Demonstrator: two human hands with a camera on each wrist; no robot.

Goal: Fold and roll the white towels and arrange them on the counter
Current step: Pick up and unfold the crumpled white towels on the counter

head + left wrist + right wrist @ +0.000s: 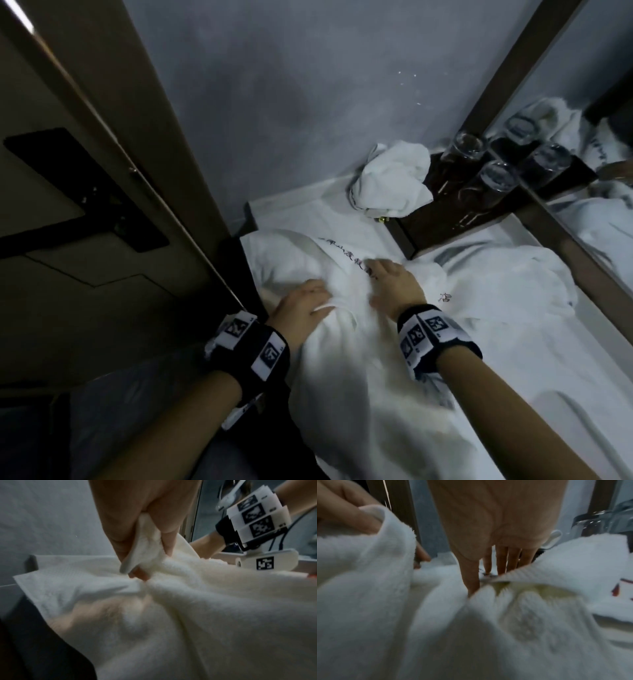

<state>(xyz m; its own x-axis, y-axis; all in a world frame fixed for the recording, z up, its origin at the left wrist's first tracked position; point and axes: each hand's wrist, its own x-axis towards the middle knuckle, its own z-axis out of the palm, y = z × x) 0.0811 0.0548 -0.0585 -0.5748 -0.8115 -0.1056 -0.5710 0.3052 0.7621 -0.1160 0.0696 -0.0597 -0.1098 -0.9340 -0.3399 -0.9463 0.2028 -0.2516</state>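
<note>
White towel (pixel 346 359) folds hide left hand (pixel 301 310) fingertips; edges cropped

The right hand (pixel 496 531) reaches down with straight fingers (pixel 502 562) onto the rumpled white towel (pixel 471 635), the thumb sunk in a crease. At the upper left the left hand (pixel 346 511) grips a raised fold of the same towel. Blurred glassware (pixel 604 520) stands at the upper right.
</note>
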